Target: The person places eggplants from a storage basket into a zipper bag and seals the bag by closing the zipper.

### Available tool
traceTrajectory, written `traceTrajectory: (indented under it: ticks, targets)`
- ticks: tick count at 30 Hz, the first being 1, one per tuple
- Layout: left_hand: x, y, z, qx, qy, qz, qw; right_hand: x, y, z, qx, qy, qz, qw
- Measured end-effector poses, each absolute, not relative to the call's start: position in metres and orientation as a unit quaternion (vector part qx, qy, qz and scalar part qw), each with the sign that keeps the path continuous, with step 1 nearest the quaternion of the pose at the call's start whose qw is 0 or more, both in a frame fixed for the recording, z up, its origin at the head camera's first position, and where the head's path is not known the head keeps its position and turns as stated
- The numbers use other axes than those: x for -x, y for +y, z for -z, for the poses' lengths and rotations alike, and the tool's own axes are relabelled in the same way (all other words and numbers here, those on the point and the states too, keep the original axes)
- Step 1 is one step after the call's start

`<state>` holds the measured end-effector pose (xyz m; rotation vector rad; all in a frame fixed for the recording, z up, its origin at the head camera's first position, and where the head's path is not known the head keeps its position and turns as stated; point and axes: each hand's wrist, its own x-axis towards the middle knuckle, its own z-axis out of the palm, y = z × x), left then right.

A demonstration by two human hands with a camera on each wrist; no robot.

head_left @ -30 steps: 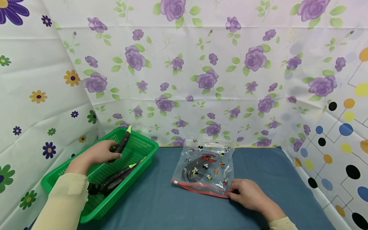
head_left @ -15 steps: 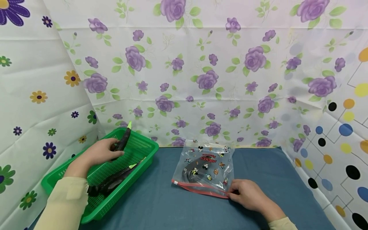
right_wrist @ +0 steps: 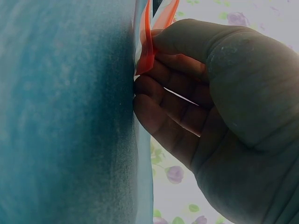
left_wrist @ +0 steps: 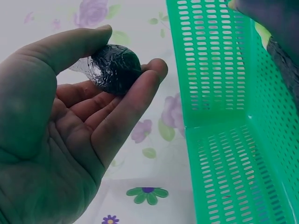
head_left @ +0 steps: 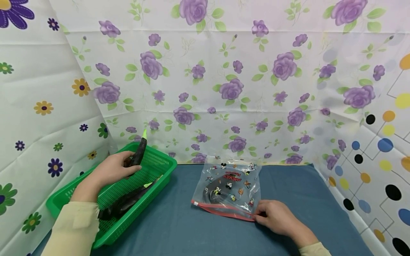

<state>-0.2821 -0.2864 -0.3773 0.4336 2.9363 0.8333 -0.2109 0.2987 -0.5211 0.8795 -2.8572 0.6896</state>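
Observation:
My left hand (head_left: 110, 169) pinches a dark, slim eggplant (head_left: 140, 151) with a bright green tip, held over the far part of the green basket (head_left: 166, 174). In the left wrist view the eggplant's rounded end (left_wrist: 114, 70) sits between thumb and fingers, black, glossy and wrinkled. Other dark eggplants (head_left: 126, 204) lie inside the basket toward its right side. My right hand (head_left: 277, 217) pinches the right corner of the zip bag's red edge (right_wrist: 147, 46). That clear zip bag (head_left: 229, 185), printed with cartoon figures, lies flat with a curved dark thing inside.
A blue cloth (head_left: 179, 227) covers the table under the basket and bag. Behind it hangs a floral curtain (head_left: 205, 89), with patterned cloths on the left and right sides. The basket's left side stands close to the left cloth (head_left: 64, 142).
My left hand has lifted the eggplant slightly, its green tip rising up and a little right above the basket's far rim. The right hand and the zip bag have stayed in place.

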Motion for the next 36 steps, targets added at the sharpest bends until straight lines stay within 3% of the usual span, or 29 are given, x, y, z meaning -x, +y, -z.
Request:
traceTrajectory:
  ticks: [36]
  targets:
    - [0.243,-0.232,0.359,-0.182,0.948,-0.245,-0.09,0.211,0.299,0.522,-0.285,-0.931,-0.223,0.039]
